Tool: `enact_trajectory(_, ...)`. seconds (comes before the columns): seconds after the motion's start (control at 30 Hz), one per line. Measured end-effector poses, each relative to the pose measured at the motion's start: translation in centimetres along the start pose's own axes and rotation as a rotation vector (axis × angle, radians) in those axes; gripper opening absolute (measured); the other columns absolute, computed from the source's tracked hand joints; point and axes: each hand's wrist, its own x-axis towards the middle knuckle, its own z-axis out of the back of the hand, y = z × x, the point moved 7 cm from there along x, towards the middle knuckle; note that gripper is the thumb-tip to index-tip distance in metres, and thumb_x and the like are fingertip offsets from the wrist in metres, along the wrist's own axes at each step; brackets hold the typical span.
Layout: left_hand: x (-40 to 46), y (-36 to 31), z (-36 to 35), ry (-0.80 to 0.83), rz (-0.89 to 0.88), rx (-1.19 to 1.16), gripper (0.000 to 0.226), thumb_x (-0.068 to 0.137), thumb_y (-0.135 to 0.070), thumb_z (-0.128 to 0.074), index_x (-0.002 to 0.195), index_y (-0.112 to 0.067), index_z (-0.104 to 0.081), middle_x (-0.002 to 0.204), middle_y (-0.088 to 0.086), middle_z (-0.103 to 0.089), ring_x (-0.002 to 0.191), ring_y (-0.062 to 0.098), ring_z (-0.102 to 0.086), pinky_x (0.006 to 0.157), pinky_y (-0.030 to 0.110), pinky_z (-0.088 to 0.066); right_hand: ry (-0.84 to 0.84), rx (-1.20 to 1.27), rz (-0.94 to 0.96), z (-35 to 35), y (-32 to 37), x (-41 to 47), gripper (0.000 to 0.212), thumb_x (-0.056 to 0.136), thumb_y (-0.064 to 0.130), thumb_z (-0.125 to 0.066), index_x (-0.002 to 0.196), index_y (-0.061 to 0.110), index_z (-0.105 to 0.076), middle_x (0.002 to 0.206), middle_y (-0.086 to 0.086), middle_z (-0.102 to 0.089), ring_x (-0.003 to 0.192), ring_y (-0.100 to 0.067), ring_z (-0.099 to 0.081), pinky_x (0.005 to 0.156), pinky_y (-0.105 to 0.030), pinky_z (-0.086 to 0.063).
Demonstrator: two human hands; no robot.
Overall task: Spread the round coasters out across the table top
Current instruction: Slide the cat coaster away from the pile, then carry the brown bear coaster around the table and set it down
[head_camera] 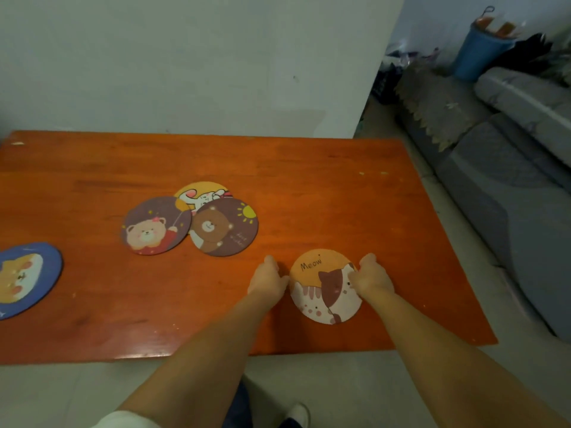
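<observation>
An orange cat coaster (321, 288) marked "Meow" lies flat near the table's front right. My left hand (268, 278) grips its left edge and my right hand (372, 278) grips its right edge, fingers curled over the rim. Three more round coasters overlap in a cluster at mid-table: a purple bear coaster (154, 227), a brown bear coaster (225, 228) and a yellow rabbit coaster (202, 194) partly under both. A blue dog coaster (24, 279) lies alone at the far left, cut by the frame edge.
The orange wooden table (340, 186) stands against a white wall. A grey sofa (509, 180) runs along the right side, close to the table's right edge. A blue bucket (477, 50) stands at the back right. My white shoe (298, 415) shows below the front edge.
</observation>
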Motion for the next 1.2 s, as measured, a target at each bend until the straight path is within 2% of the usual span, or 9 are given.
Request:
enact_trajectory(0.23, 4.7, 6.1, 11.1, -0.187, 0.081, -0.082, 0.014, 0.093, -0.019, -0.055, 0.082, -0.012, -0.049, 0.088, 0.015, -0.058, 0.078, 0.03, -0.053, 0.073, 0.04, -0.046, 0.006, 0.048, 0.214, -2.7, 12.5, 1.2, 0.017, 0.096, 0.018, -0.049, 0.107, 0.011, -0.058, 0.112, -0.013, -0.066, 0.093, -0.028, -0.063, 0.077, -0.038, -0.052)
enact_trajectory(0.37, 8.0, 9.7, 16.5, -0.211, 0.155, -0.07, 0.024, 0.093, -0.014, -0.05, 0.105, 0.005, -0.06, 0.106, 0.027, -0.068, 0.1, 0.042, -0.063, 0.074, 0.04, -0.047, 0.032, 0.064, 0.233, -5.9, 19.1, 1.9, 0.023, 0.094, 0.016, -0.049, 0.11, 0.007, -0.062, 0.117, -0.017, -0.066, 0.108, -0.034, -0.061, 0.09, -0.039, -0.051)
enact_trajectory(0.5, 10.2, 10.4, 17.9, -0.176, 0.128, 0.01, 0.037, 0.088, -0.005, -0.05, 0.053, -0.011, -0.038, 0.066, 0.02, -0.057, 0.08, 0.044, -0.059, 0.064, 0.043, -0.044, 0.05, 0.078, 0.201, -8.3, 22.5, 2.6, 0.03, 0.091, 0.017, -0.054, 0.116, 0.002, -0.061, 0.125, -0.02, -0.063, 0.117, -0.034, -0.059, 0.094, -0.037, -0.048)
enact_trajectory(0.73, 11.6, 10.9, 17.3, -0.134, 0.251, -0.169, 0.04, 0.084, 0.001, -0.051, 0.048, -0.01, -0.036, 0.053, 0.011, -0.043, 0.069, 0.032, -0.053, 0.064, 0.04, -0.047, 0.078, 0.073, 0.083, -9.6, 23.0, 3.9, 0.024, 0.091, 0.019, -0.058, 0.104, 0.001, -0.067, 0.121, -0.022, -0.066, 0.113, -0.035, -0.061, 0.088, -0.036, -0.05)
enact_trajectory(0.83, 11.4, 9.8, 17.1, -0.106, 0.219, -0.195, 0.028, 0.088, -0.004, -0.051, 0.06, -0.003, -0.054, 0.062, 0.02, -0.057, 0.074, 0.037, -0.061, 0.072, 0.043, -0.055, 0.079, 0.086, 0.096, -9.3, 22.8, 3.8, 0.022, 0.093, 0.018, -0.056, 0.104, 0.004, -0.068, 0.12, -0.018, -0.066, 0.114, -0.033, -0.06, 0.091, -0.036, -0.048)
enact_trajectory(0.9, 11.4, 8.4, 17.0, -0.123, 0.182, -0.238, 0.023, 0.092, -0.008, -0.046, 0.095, 0.004, -0.066, 0.072, 0.023, -0.063, 0.076, 0.04, -0.062, 0.068, 0.042, -0.053, 0.058, 0.139, 0.104, -8.6, 22.4, 3.7, 0.016, 0.092, 0.019, -0.058, 0.101, 0.008, -0.065, 0.118, -0.015, -0.067, 0.111, -0.031, -0.061, 0.09, -0.034, -0.047)
enact_trajectory(1.03, 10.7, 5.2, 15.7, -0.174, 0.164, -0.324, 0.024, 0.094, -0.008, -0.044, 0.07, -0.013, -0.046, 0.059, 0.004, -0.04, 0.052, 0.02, -0.037, 0.058, 0.038, -0.038, 0.011, 0.223, 0.139, -6.3, 20.5, 3.2, 0.003, 0.091, 0.017, -0.058, 0.092, 0.014, -0.059, 0.113, -0.015, -0.067, 0.106, -0.029, -0.061, 0.077, -0.027, -0.04)
enact_trajectory(1.1, 9.8, 3.1, 14.3, -0.147, 0.14, -0.407, 0.009, 0.091, -0.006, -0.051, 0.086, -0.01, -0.045, 0.063, 0.006, -0.043, 0.054, 0.02, -0.037, 0.063, 0.038, -0.036, -0.045, 0.269, 0.131, -4.3, 18.4, 3.2, 0.002, 0.092, 0.016, -0.056, 0.09, 0.015, -0.056, 0.111, -0.016, -0.067, 0.103, -0.03, -0.061, 0.074, -0.026, -0.037)
enact_trajectory(1.2, 8.6, -0.4, 11.1, -0.067, 0.128, -0.433, 0.024, 0.094, -0.009, -0.053, 0.117, -0.002, -0.054, 0.087, 0.025, -0.06, 0.076, 0.035, -0.056, 0.075, 0.047, -0.047, -0.121, 0.332, 0.094, -0.8, 13.5, 3.3, 0.004, 0.093, 0.017, -0.055, 0.089, 0.015, -0.055, 0.108, -0.016, -0.067, 0.098, -0.03, -0.061, 0.072, -0.027, -0.037)
